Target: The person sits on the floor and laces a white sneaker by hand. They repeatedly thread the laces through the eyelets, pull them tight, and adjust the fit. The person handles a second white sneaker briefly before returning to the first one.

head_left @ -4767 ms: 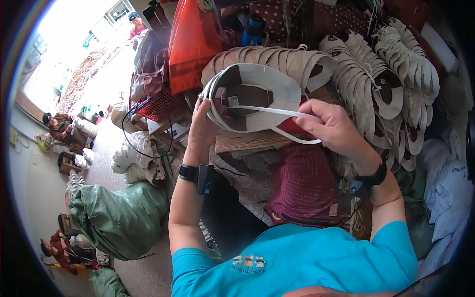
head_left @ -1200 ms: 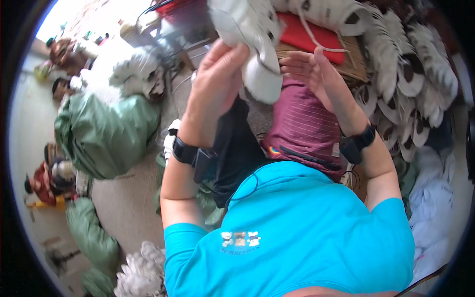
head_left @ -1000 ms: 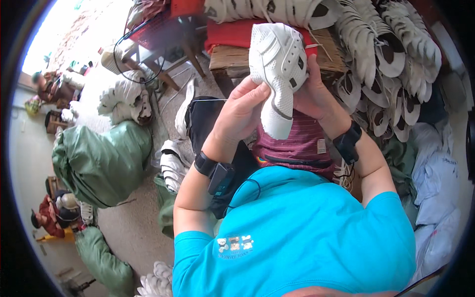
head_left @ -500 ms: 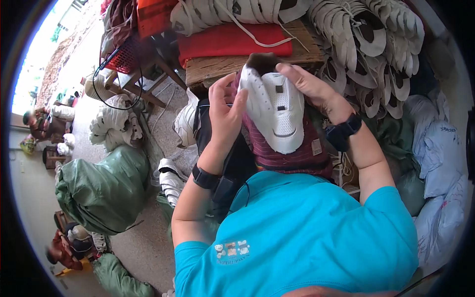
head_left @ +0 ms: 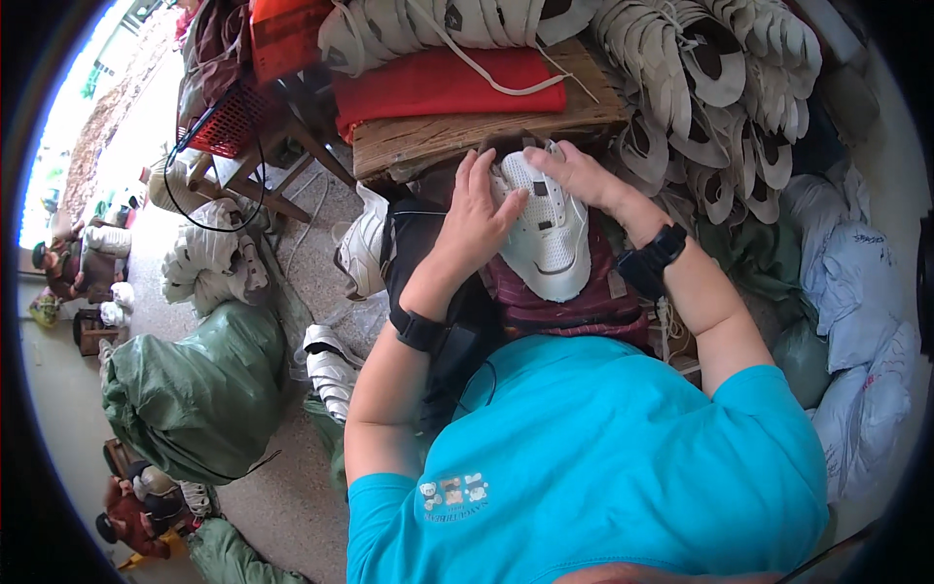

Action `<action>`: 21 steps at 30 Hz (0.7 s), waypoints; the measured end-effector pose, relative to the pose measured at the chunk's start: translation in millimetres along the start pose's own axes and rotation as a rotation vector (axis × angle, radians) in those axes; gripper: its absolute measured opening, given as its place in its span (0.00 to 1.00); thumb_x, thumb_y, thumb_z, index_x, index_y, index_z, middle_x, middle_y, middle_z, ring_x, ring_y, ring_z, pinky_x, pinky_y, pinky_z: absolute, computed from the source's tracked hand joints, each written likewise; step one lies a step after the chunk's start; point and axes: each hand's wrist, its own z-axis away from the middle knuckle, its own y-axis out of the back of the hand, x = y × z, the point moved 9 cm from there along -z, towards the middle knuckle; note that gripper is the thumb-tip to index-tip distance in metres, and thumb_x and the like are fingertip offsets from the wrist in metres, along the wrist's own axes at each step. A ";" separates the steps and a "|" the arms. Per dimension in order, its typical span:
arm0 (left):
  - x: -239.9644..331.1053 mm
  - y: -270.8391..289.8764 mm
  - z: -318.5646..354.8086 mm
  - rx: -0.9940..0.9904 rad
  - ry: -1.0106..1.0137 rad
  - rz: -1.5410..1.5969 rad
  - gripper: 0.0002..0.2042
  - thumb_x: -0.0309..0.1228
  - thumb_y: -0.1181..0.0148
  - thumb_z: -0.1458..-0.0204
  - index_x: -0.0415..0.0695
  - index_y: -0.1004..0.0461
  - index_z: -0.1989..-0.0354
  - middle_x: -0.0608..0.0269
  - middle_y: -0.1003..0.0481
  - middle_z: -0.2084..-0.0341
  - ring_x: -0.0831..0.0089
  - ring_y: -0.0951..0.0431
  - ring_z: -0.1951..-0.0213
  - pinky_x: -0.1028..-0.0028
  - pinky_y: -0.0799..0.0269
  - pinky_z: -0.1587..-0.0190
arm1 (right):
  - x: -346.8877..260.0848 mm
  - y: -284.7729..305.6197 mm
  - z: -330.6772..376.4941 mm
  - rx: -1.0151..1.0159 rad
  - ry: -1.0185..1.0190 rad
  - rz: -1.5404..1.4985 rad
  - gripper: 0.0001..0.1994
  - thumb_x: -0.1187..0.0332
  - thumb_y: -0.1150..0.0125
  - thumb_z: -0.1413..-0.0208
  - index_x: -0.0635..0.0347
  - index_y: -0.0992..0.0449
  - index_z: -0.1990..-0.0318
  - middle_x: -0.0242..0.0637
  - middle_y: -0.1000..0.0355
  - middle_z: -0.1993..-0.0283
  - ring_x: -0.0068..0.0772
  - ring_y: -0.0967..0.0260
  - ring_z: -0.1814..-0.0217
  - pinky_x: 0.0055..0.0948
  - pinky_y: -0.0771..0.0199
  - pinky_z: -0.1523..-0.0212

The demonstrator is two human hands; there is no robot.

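A white shoe upper (head_left: 550, 263) with perforated mesh and small dark tabs down its middle rests over the maroon striped cloth on my lap, toe pointing toward me. My left hand (head_left: 477, 214) grips its left side, thumb lying across the upper and fingers up by the collar. On the other side my right hand (head_left: 579, 180) holds the collar and tongue area, its thumb pressed on top. Some fingertips of both hands are hidden behind the upper. Dark lining shows at the collar opening, between the hands.
A wooden bench (head_left: 418, 144) ahead carries red folded cloth (head_left: 448, 90) and a row of white uppers (head_left: 428, 34). More uppers (head_left: 715, 107) hang in bunches at right. Green sacks (head_left: 199, 389) lie at left, pale bags (head_left: 856, 311) at right. Two people work far left.
The shoe upper has come down closer to my lap and lies flatter. My left hand has moved right, its thumb now over the upper. The view has shifted slightly.
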 end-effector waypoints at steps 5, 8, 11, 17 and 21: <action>-19.6 31.4 7.1 0.043 0.091 0.203 0.26 0.31 0.36 0.43 0.38 0.35 0.37 0.48 0.31 0.45 0.57 0.27 0.44 0.64 0.30 0.41 | 18.7 7.7 19.8 -0.311 -0.079 -0.651 0.37 0.38 0.48 0.38 0.65 0.35 0.37 0.41 0.30 0.42 0.31 0.34 0.40 0.33 0.36 0.37; -16.7 106.0 31.0 0.351 -0.074 -0.327 0.21 0.33 0.35 0.44 0.42 0.29 0.42 0.49 0.28 0.47 0.61 0.27 0.46 0.66 0.30 0.45 | 84.9 42.3 44.1 -0.027 -0.437 -0.695 0.30 0.44 0.45 0.37 0.62 0.30 0.41 0.38 0.29 0.46 0.34 0.34 0.42 0.36 0.34 0.37; -107.1 149.2 81.9 0.409 0.308 -0.527 0.20 0.34 0.35 0.45 0.39 0.27 0.46 0.51 0.23 0.57 0.62 0.23 0.57 0.68 0.27 0.53 | 163.3 52.9 53.3 -0.023 -0.469 -0.825 0.20 0.54 0.43 0.37 0.60 0.25 0.48 0.30 0.28 0.55 0.25 0.32 0.52 0.27 0.31 0.49; -145.3 140.1 135.7 0.502 0.622 0.371 0.15 0.33 0.37 0.41 0.34 0.27 0.54 0.69 0.25 0.68 0.84 0.29 0.68 0.82 0.33 0.64 | 244.5 40.8 65.0 0.002 -0.594 -1.146 0.11 0.65 0.45 0.37 0.60 0.23 0.53 0.26 0.28 0.64 0.22 0.31 0.66 0.21 0.29 0.64; -62.7 148.8 122.3 0.695 0.286 -0.014 0.11 0.27 0.36 0.44 0.37 0.29 0.57 0.65 0.26 0.67 0.78 0.29 0.69 0.76 0.32 0.63 | 247.7 35.5 70.3 -0.035 -0.567 -1.110 0.10 0.65 0.45 0.37 0.59 0.23 0.55 0.26 0.28 0.65 0.21 0.31 0.66 0.20 0.29 0.65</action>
